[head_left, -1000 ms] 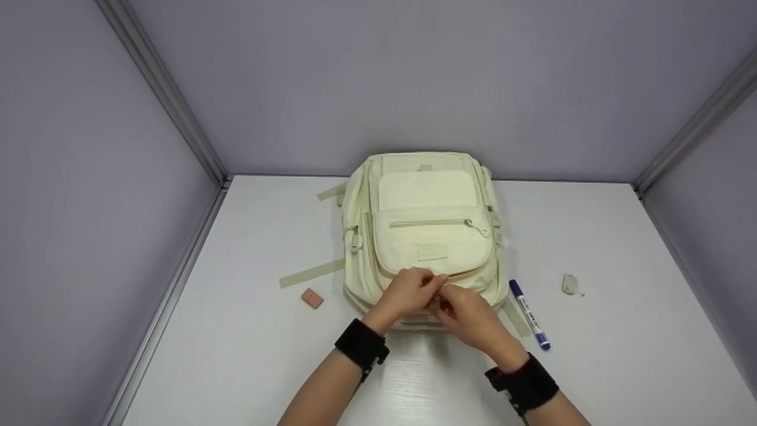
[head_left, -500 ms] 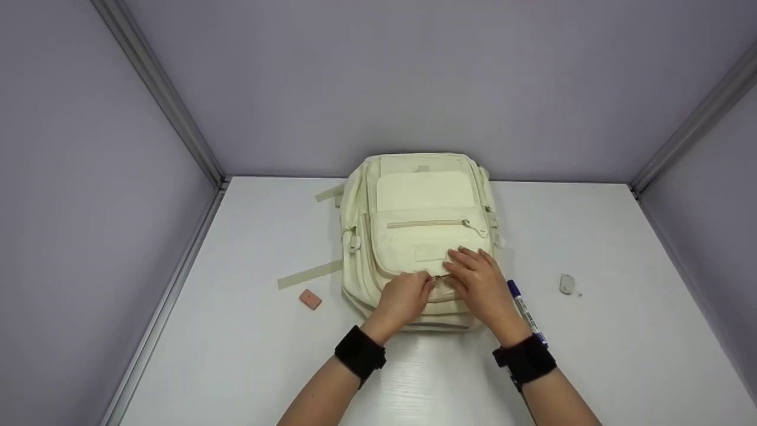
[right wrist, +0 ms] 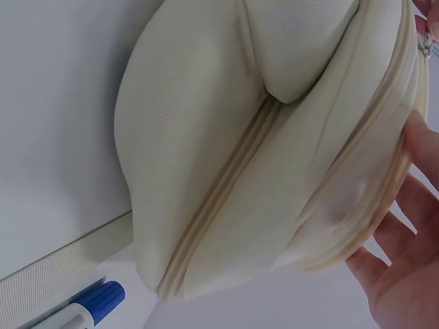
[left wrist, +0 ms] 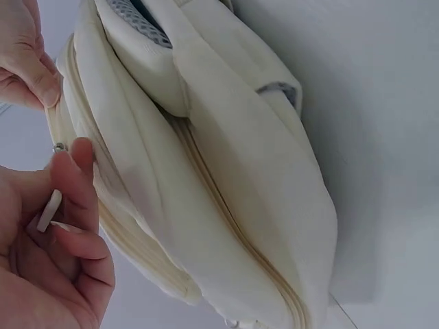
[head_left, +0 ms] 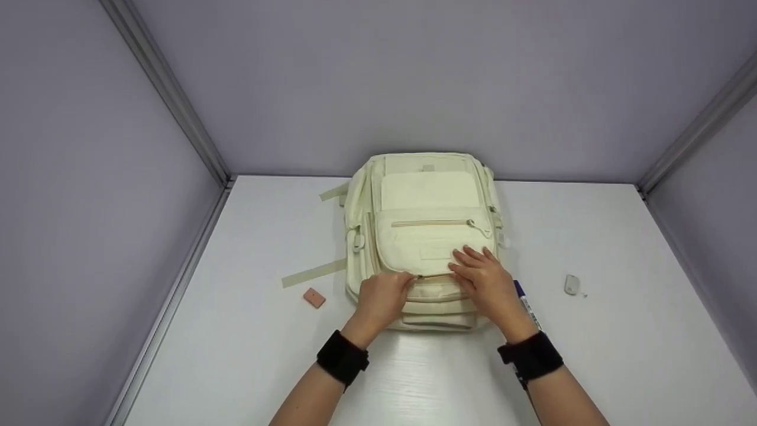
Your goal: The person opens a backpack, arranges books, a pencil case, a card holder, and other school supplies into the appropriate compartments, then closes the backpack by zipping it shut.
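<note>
A cream backpack [head_left: 429,192] lies on the table, front pocket facing up. My left hand [head_left: 381,296] is at the pocket's lower edge, pinching a zipper pull; the pull's pale end [left wrist: 49,211] sticks out between the curled fingers in the left wrist view. Just above them shows the metal slider [left wrist: 60,147]. My right hand [head_left: 488,287] rests on the pocket's lower right, its fingers spread and fairly straight. In the right wrist view, the zipper edges [right wrist: 384,223] beside the right hand stand apart, leaving a gap.
A blue-capped marker [head_left: 526,305] lies right of the backpack, partly behind the right forearm. Farther right is a small grey-white object [head_left: 572,284] with a short loop. To the left lie a pink block [head_left: 314,297] and a loose strap [head_left: 313,273]. Walls enclose the white table [head_left: 248,236].
My left hand has moved left along the pocket's lower edge with the zipper pull. My right hand has left the spot beside it and spread onto the pocket's lower right.
</note>
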`<state>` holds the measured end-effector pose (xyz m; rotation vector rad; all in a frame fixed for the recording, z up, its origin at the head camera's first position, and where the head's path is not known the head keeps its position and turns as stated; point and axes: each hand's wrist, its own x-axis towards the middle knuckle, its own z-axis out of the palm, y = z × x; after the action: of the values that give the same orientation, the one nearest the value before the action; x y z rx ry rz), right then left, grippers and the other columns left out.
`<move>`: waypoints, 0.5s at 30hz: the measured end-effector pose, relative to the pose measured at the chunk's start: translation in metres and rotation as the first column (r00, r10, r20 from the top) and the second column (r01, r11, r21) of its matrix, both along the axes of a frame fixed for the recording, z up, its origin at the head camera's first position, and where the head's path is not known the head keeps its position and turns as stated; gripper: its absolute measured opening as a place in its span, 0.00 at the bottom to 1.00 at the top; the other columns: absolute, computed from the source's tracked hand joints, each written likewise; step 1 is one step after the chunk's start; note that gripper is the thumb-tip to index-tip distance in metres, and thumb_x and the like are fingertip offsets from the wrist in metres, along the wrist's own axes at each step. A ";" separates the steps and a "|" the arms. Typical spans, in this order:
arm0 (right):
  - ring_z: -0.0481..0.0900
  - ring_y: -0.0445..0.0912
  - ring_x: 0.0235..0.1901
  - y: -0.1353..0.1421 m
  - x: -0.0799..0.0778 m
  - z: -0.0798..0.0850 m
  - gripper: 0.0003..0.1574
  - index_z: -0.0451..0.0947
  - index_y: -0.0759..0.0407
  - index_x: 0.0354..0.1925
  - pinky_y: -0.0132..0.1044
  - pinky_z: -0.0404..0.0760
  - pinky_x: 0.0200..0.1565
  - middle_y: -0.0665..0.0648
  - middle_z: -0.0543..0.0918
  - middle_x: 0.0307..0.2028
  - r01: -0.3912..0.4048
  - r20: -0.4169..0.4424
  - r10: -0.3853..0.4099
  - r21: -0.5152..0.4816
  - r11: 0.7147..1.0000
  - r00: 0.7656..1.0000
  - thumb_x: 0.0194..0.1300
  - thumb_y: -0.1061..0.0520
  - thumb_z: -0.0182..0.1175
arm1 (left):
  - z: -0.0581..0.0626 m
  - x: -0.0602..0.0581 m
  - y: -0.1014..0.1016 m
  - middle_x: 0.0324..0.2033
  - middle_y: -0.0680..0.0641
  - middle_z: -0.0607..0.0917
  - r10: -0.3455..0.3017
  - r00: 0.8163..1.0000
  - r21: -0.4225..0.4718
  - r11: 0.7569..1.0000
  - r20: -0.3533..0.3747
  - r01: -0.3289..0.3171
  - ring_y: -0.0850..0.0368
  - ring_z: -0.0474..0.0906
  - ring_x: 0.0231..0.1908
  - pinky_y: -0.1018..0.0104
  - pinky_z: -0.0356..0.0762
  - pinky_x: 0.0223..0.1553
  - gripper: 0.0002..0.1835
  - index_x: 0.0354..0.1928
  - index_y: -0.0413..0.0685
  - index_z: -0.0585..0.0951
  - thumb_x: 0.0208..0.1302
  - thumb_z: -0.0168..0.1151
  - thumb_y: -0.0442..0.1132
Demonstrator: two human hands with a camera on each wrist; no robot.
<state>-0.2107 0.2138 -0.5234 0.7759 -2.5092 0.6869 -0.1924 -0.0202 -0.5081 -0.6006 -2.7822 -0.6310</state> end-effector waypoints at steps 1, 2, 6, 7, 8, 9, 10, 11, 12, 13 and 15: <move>0.75 0.58 0.60 0.000 0.000 0.000 0.15 0.86 0.61 0.47 0.58 0.62 0.64 0.61 0.81 0.55 0.003 0.008 -0.003 0.000 1.000 1.000 0.60 0.61 0.70 | 0.000 0.000 -0.004 0.29 0.53 0.88 0.006 1.000 0.003 1.000 -0.014 -0.006 0.54 0.82 0.22 0.61 0.75 0.18 0.08 0.40 0.53 0.89 0.68 0.63 0.44; 0.75 0.58 0.60 0.000 0.000 0.001 0.15 0.86 0.61 0.47 0.58 0.62 0.64 0.61 0.81 0.55 0.002 0.014 -0.002 -0.002 1.000 1.000 0.60 0.61 0.70 | -0.001 0.000 -0.008 0.29 0.53 0.88 0.014 1.000 0.005 1.000 -0.025 -0.014 0.54 0.82 0.22 0.62 0.74 0.17 0.08 0.41 0.53 0.89 0.67 0.63 0.44; 0.75 0.58 0.59 0.001 0.000 0.003 0.14 0.86 0.61 0.47 0.58 0.63 0.64 0.61 0.81 0.55 -0.006 0.028 0.006 -0.005 1.000 1.000 0.61 0.61 0.69 | -0.004 -0.002 -0.022 0.29 0.52 0.88 0.041 0.998 -0.003 0.999 -0.041 -0.041 0.54 0.82 0.22 0.61 0.73 0.16 0.08 0.42 0.54 0.89 0.67 0.63 0.44; 0.75 0.58 0.59 0.001 0.000 0.004 0.14 0.86 0.61 0.47 0.58 0.63 0.63 0.61 0.81 0.55 -0.008 0.035 0.008 -0.007 1.000 0.999 0.61 0.61 0.69 | -0.005 -0.002 -0.026 0.29 0.52 0.88 0.050 0.998 -0.007 0.999 -0.048 -0.050 0.54 0.82 0.22 0.61 0.73 0.17 0.08 0.42 0.54 0.89 0.67 0.63 0.44; 0.75 0.58 0.59 0.001 0.000 0.004 0.14 0.86 0.61 0.47 0.58 0.63 0.63 0.62 0.81 0.55 -0.011 0.041 0.012 -0.007 1.000 0.999 0.61 0.62 0.69 | -0.006 -0.003 -0.029 0.29 0.52 0.88 0.060 0.997 -0.012 0.998 -0.053 -0.061 0.53 0.82 0.22 0.60 0.73 0.16 0.08 0.42 0.54 0.89 0.67 0.63 0.44; 0.75 0.58 0.59 0.002 0.000 0.005 0.14 0.86 0.61 0.47 0.58 0.63 0.63 0.61 0.81 0.55 -0.012 0.048 0.013 -0.007 1.000 0.999 0.61 0.62 0.69 | -0.006 -0.004 -0.032 0.28 0.51 0.88 0.069 0.996 -0.017 0.997 -0.064 -0.070 0.53 0.82 0.22 0.59 0.72 0.16 0.08 0.41 0.54 0.89 0.67 0.63 0.44; 0.75 0.58 0.60 0.002 -0.001 0.006 0.14 0.86 0.61 0.47 0.58 0.63 0.63 0.61 0.81 0.55 -0.013 0.057 0.014 -0.007 1.000 0.998 0.61 0.62 0.69 | -0.007 -0.006 -0.036 0.28 0.51 0.88 0.080 0.994 -0.020 0.996 -0.072 -0.081 0.52 0.82 0.21 0.58 0.72 0.16 0.07 0.41 0.54 0.89 0.67 0.64 0.44; 0.75 0.58 0.60 0.002 -0.001 0.006 0.14 0.86 0.61 0.47 0.58 0.63 0.63 0.61 0.81 0.55 -0.014 0.066 0.015 -0.007 1.000 0.998 0.61 0.62 0.68 | -0.008 -0.007 -0.039 0.27 0.51 0.88 0.091 0.992 -0.024 0.995 -0.085 -0.094 0.51 0.81 0.21 0.58 0.72 0.16 0.07 0.41 0.54 0.89 0.67 0.64 0.43; 0.74 0.58 0.60 0.002 -0.001 0.007 0.14 0.86 0.61 0.47 0.58 0.63 0.64 0.61 0.80 0.55 -0.015 0.075 0.015 -0.008 1.000 0.997 0.61 0.62 0.68 | -0.009 -0.008 -0.042 0.26 0.50 0.87 0.101 0.990 -0.030 0.994 -0.099 -0.104 0.51 0.81 0.20 0.57 0.71 0.15 0.06 0.40 0.54 0.89 0.66 0.64 0.43; 0.74 0.57 0.60 0.002 -0.001 0.008 0.14 0.86 0.61 0.47 0.58 0.63 0.64 0.61 0.80 0.56 -0.015 0.082 0.016 -0.006 1.000 0.996 0.62 0.62 0.68 | -0.009 -0.010 -0.044 0.25 0.50 0.87 0.107 0.988 -0.038 0.993 -0.112 -0.112 0.51 0.80 0.19 0.57 0.70 0.15 0.06 0.38 0.54 0.88 0.66 0.64 0.42; 0.74 0.57 0.60 0.003 -0.001 0.009 0.14 0.86 0.61 0.47 0.57 0.63 0.64 0.61 0.80 0.56 -0.019 0.096 0.019 -0.005 1.000 0.995 0.62 0.62 0.68 | -0.010 -0.013 -0.048 0.22 0.49 0.85 0.115 0.984 -0.061 0.990 -0.134 -0.124 0.51 0.77 0.16 0.57 0.68 0.14 0.05 0.34 0.51 0.87 0.66 0.64 0.40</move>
<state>-0.2114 0.2165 -0.5143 0.7835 -2.5882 0.7524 -0.2049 -0.0680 -0.5182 -0.4654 -2.7017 -0.4556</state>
